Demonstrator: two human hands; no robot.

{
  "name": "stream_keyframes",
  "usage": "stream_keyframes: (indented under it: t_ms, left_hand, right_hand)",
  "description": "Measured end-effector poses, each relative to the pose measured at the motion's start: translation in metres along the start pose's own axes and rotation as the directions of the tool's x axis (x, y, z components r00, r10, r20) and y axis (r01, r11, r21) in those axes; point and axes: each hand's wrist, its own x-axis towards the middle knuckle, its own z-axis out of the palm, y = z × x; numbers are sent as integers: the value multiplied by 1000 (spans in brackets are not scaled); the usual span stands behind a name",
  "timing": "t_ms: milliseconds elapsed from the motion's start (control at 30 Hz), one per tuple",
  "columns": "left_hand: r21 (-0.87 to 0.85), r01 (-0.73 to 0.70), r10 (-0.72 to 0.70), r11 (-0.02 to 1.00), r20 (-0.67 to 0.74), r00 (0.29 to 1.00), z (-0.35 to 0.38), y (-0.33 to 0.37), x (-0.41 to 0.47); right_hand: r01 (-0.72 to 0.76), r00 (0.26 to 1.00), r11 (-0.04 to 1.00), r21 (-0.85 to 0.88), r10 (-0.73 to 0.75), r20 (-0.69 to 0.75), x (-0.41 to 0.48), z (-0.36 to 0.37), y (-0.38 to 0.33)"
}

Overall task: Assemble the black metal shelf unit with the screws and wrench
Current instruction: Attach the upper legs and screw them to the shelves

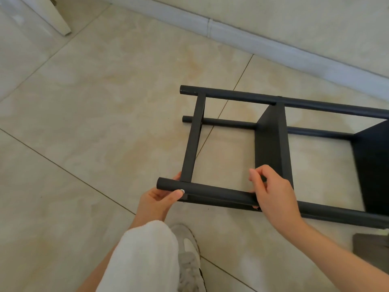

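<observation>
The black metal shelf unit lies on its side on the tiled floor, its round posts running left to right and two flat shelf panels standing upright between them. My left hand grips the near post close to its left end, thumb beside a small silver screw head. My right hand holds the same post further right, fingers curled round it just in front of the middle shelf panel. No wrench is in view.
A white baseboard and wall run diagonally behind the shelf. A white furniture leg stands at the top left. My knee in light trousers and a grey shoe are below. A dark object lies at the right edge.
</observation>
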Motion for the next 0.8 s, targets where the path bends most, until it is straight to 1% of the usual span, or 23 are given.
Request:
stream_keyframes:
  t_ms: [100, 200, 267, 333, 400, 467, 533, 600, 733, 800]
  left_hand:
    - [65, -25, 24, 998, 20, 1000, -8, 7, 5]
    - [251, -93, 90, 963, 25, 996, -12, 20, 7]
    - [364, -145, 132, 920, 61, 989, -14, 30, 7]
    - [420, -172, 137, 891, 111, 984, -16, 40, 10]
    - [514, -211, 137, 831, 179, 974, -17, 48, 14]
    - [572, -244, 107, 783, 262, 959, -19, 57, 20]
    - [629, -286, 73, 723, 342, 937, -21, 64, 26]
    - [696, -335, 39, 635, 404, 914, -22, 73, 30]
    - [769, -375, -29, 517, 454, 891, -18, 86, 34]
    - [806, -404, -61, 432, 473, 879, -17, 89, 36]
  right_hand:
    - [16, 1000, 999, -47, -15, 22, 0, -3, 0]
    - [33, 996, 992, -119, -22, 92, 5, -3, 2]
    - [37, 984, 993, -111, -17, 179, 12, -5, 1]
    - [40, 963, 998, -49, -25, 267, 19, -8, 0]
    - [31, 937, 998, 48, -46, 347, 26, -11, -2]
    - [42, 910, 992, 119, -87, 405, 33, -11, -5]
    - [90, 897, 989, 121, -133, 422, 40, -7, -8]
    - [104, 885, 985, 134, -153, 439, 46, -3, -11]
    - [77, 849, 983, 168, -153, 506, 54, 7, -16]
    - [47, 828, 981, 186, -142, 543, 55, 11, -18]
